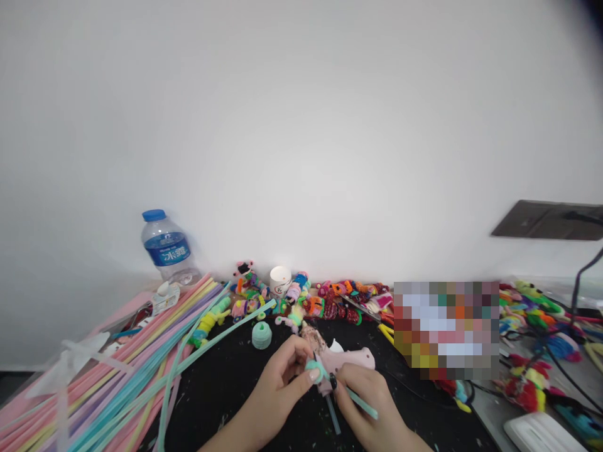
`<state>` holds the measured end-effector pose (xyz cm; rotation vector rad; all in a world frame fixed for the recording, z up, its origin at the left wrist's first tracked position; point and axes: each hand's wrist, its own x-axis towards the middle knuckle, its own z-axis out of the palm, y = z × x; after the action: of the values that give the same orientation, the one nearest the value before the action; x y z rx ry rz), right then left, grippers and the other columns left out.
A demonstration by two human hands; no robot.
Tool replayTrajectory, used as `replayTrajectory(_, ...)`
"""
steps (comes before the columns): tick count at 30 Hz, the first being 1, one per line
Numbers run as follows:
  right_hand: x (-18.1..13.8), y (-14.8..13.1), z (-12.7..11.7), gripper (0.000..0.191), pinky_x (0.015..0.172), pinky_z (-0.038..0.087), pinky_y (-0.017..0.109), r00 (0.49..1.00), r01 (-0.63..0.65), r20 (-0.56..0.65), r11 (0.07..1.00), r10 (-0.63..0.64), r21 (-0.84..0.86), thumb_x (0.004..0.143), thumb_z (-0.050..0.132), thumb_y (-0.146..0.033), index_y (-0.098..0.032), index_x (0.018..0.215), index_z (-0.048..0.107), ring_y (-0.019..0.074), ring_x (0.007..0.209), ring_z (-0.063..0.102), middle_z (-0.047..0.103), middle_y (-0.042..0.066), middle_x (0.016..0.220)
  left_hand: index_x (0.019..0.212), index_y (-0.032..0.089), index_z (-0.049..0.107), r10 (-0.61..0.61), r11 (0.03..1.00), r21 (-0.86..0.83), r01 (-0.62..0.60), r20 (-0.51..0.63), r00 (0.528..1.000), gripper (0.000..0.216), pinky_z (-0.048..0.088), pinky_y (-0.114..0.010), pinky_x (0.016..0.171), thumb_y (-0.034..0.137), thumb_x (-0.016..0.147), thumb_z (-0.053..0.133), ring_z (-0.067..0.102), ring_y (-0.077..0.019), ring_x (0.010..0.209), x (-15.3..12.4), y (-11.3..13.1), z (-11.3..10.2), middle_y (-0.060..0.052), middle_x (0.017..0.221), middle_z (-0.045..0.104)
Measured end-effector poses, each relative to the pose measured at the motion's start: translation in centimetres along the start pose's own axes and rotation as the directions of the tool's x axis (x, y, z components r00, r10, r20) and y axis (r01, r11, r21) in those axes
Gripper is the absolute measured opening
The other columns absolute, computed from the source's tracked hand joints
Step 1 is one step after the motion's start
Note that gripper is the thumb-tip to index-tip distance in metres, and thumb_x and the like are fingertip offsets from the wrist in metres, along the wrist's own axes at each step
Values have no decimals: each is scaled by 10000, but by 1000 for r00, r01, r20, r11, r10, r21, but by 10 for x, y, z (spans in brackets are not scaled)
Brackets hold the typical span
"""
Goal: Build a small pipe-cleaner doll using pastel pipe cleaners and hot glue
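- A teal coil (313,369) of pipe cleaner sits low in the middle, over a black mat (226,376), pinched between both hands.
- The left hand (277,386) is curled nearly closed, thumb and fingertips gripping the coil.
- The right hand (372,402) is closed on the coil's loose tail (370,409).
- A pink glue gun (351,360) lies just behind the hands.
- A teal disc (261,334) lies farther back on the left.
- Pastel stems (117,364) lie on the left.
- A bottle (167,248) stands by the wall.

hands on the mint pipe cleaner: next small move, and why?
Probably one more wrap: the right hand swings the loose mint tail around the small mint coil, which the left hand pinches. The tail runs off that coil unwound, and the finished mint coil on the black mat looks bigger.
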<state>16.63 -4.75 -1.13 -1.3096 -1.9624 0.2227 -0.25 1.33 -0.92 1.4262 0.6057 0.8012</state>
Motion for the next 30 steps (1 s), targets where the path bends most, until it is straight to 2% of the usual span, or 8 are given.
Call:
replayTrajectory(17, -1, 1, 1, 251, 474, 323, 185, 1000, 12, 13, 1000, -12, -5, 846, 386, -119, -185, 604, 396, 87, 478, 436, 474, -14, 541, 827, 196, 479, -2, 1000, -15, 2, 17, 1000, 103, 351, -249, 725, 258, 815, 560, 413, -131, 767, 0, 0, 0, 24, 803, 446)
replayTrajectory(30, -2, 1, 0, 255, 476, 315, 186, 1000, 16, 15, 1000, -16, 5, 847, 382, -115, -189, 604, 361, 83, 480, 419, 453, -21, 544, 833, 200, 479, -6, 1000, -11, 6, 19, 1000, 101, 351, -253, 730, 262, 819, 557, 417, -129, 768, 0, 0, 0, 28, 802, 441)
